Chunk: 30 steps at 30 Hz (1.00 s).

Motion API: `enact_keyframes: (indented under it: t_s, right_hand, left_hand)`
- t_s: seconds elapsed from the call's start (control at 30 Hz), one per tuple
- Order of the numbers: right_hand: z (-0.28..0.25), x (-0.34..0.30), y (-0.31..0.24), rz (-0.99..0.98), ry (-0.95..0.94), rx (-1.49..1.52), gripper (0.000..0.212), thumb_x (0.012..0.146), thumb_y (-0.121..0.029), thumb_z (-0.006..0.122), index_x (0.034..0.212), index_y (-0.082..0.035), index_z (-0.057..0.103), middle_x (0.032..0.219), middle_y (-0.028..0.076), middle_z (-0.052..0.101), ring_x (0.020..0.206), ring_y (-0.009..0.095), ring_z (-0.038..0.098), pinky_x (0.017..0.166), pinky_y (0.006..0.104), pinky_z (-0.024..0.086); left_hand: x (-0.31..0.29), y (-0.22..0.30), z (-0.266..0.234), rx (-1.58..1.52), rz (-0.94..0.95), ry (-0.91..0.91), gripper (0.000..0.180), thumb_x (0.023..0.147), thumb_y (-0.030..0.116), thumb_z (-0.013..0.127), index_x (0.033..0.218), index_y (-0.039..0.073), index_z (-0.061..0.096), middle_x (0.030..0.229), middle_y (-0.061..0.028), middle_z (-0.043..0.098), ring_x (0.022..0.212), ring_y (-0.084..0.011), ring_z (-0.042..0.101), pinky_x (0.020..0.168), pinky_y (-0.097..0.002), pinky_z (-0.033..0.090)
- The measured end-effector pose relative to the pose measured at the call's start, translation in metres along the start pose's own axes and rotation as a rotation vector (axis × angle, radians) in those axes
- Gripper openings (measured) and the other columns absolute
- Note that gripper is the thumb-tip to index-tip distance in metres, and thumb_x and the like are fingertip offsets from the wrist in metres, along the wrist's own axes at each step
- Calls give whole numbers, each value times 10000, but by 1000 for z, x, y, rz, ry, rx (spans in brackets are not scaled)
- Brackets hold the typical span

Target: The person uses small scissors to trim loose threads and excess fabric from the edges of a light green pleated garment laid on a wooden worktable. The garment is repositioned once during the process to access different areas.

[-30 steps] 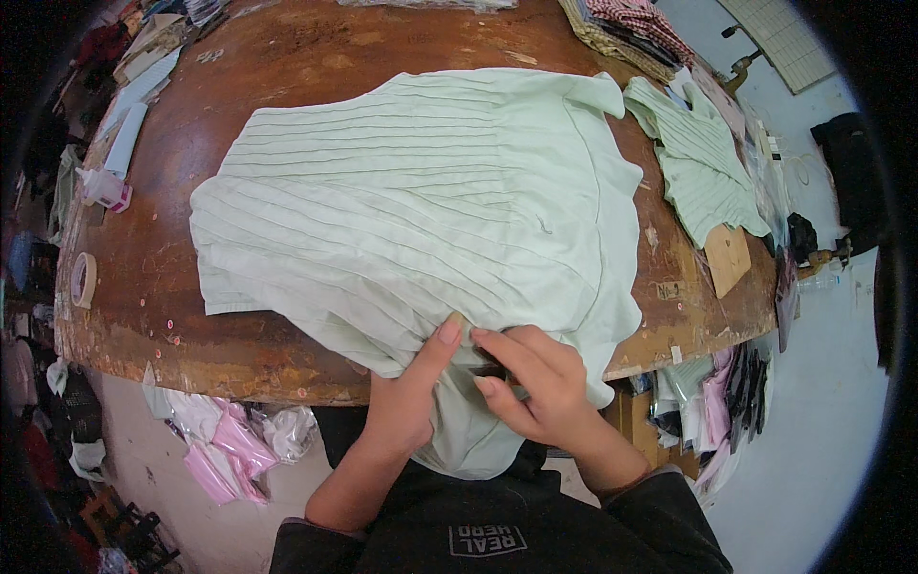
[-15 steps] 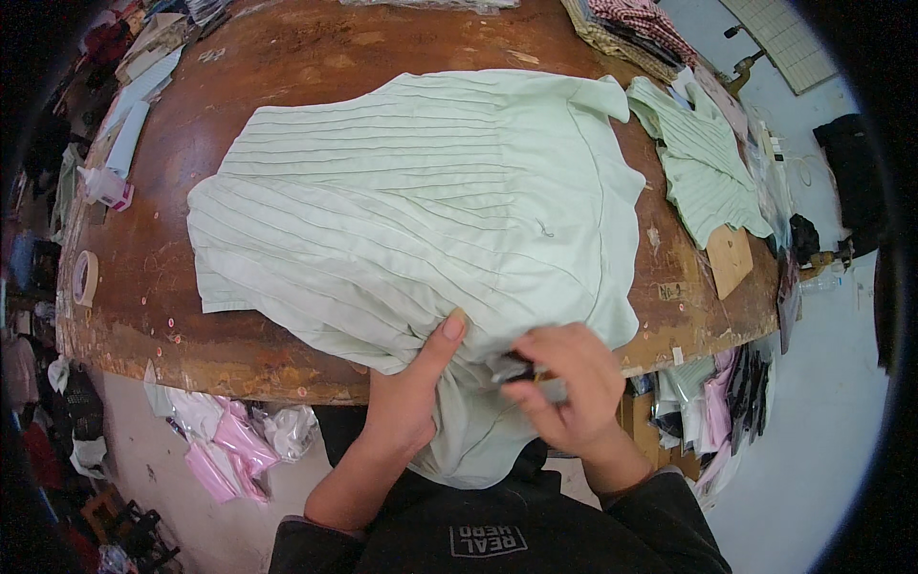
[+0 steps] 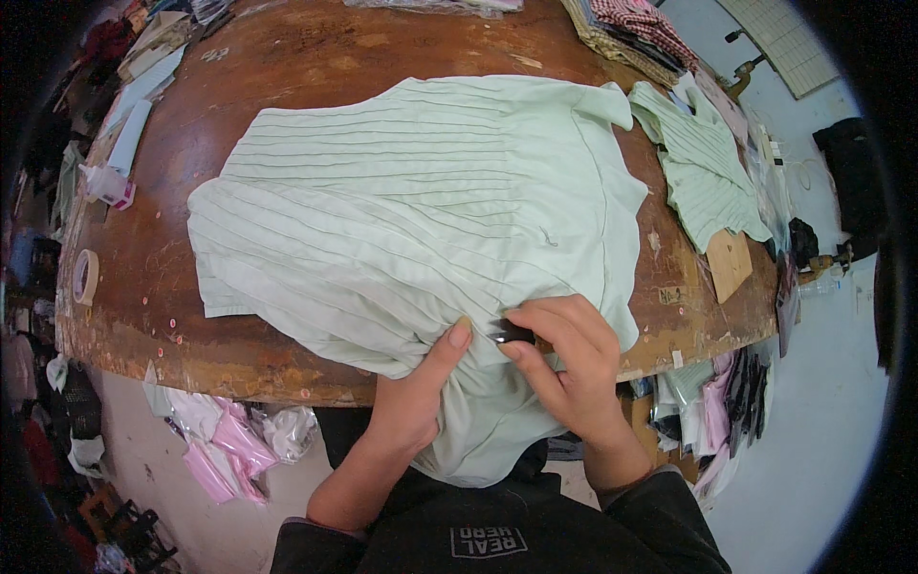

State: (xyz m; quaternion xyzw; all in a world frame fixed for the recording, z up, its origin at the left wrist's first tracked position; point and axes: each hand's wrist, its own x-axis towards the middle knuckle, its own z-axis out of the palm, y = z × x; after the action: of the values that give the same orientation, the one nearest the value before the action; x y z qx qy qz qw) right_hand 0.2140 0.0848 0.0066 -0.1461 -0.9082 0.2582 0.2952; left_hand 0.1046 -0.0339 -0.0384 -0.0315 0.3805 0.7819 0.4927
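Observation:
A pale green pleated garment (image 3: 402,201) lies spread over the table, its near part hanging over the front edge toward me. My left hand (image 3: 413,402) is closed on the cloth near that edge, thumb on top and the other fingers hidden underneath. My right hand (image 3: 581,368) pinches small black thread snips (image 3: 516,333) between thumb and fingers. Their metal tip points left, at the fabric just beside my left thumb; whether it touches cannot be made out. A short dark thread (image 3: 548,236) lies on the smooth part of the garment farther up.
The brown wooden table (image 3: 316,57) bears a tape roll (image 3: 85,277) and a glue bottle (image 3: 107,187) at left. Another green pleated piece (image 3: 703,167) lies at right beside a wooden pattern piece (image 3: 730,263). Folded cloths (image 3: 631,38) are stacked far right; pink bagged garments (image 3: 229,445) lie below.
My right hand has moved up and left, bringing the snips close to my left thumb. My left hand still grips the cloth and has barely shifted.

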Motion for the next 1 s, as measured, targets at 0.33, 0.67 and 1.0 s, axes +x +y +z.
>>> enact_keyframes:
  t_s: [0.33,0.67,1.0]
  right_hand:
    - [2,0,0,-42,-4,-22,281,700,-26,768,958,20,666,872,123,657,748,249,598,631,316,470]
    - [3,-3,2,-64,33,-13,279,688,-26,771,943,23,669,849,126,659,716,249,594,610,316,465]
    - [2,-2,3,-118,32,-16,285,681,-37,776,939,15,668,857,124,665,713,255,602,616,318,471]
  left_hand:
    - [-1,0,1,2,-35,12,507,870,49,698,1318,8,463,1233,-72,566,1096,-145,552,958,-288,444]
    - [-2,-1,3,4,-64,25,515,874,61,699,1325,10,455,1242,-77,561,1111,-155,546,969,-295,436]
    - [-2,-1,2,9,-68,5,485,878,55,692,1308,12,472,1214,-66,574,1083,-147,557,956,-287,441]
